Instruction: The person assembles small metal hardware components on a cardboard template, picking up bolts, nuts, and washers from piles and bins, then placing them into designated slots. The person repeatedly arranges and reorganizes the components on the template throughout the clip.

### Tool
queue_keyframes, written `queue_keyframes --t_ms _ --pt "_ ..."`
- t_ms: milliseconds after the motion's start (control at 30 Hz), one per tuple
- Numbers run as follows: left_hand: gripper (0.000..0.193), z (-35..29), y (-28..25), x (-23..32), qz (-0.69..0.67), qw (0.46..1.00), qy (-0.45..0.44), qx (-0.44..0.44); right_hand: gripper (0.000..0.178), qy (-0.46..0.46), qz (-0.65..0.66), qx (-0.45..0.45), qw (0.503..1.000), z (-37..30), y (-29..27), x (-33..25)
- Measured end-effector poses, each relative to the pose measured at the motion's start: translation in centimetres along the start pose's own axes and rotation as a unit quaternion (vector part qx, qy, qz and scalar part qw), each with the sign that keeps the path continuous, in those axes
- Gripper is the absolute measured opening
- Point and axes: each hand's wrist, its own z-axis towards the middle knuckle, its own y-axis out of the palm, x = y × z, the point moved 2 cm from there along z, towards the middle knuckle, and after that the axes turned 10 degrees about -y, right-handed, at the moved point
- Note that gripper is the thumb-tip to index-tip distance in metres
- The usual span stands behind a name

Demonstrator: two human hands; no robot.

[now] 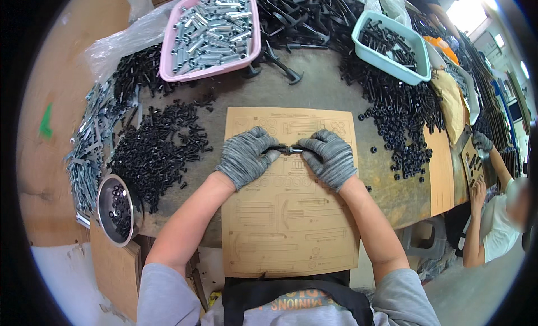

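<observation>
A brown cardboard sheet [336, 253] printed with outline drawings of hardware lies in front of me, its near end overhanging the table edge. Above its upper half, my left hand [246, 155] and my right hand [330, 158], both in grey knitted gloves, meet fingertip to fingertip. Between them is a short row of slim black bolts [289, 150], pinched at its left end by my left fingers and at its right end by my right. The gloves cover both ends, so how many pieces there are is hard to tell.
Left are small black screws [151, 141], flat silver strips [89, 149] and a steel bowl [133, 225] of black rings. Farther off stand a pink basin [166, 62] of silver tubes, black hooked parts [294, 74] and a turquoise basin [423, 68]. Black nuts [403, 152] lie right; a co-worker [499, 225] works beyond.
</observation>
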Motion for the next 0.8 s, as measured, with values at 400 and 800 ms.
queue_keyframes --t_ms 400,800 --pt "0.063 -6.4 -9.3 -6.6 0.241 0.946 -0.203 0.081 0.038 0.191 -0.008 0.071 0.979 -3.7 -7.3 -2.2" --pt "0.026 -6.0 -8.5 -10.6 0.24 0.944 -0.218 0.05 0.03 0.227 -0.128 0.042 0.965 -7.9 -4.9 -1.0"
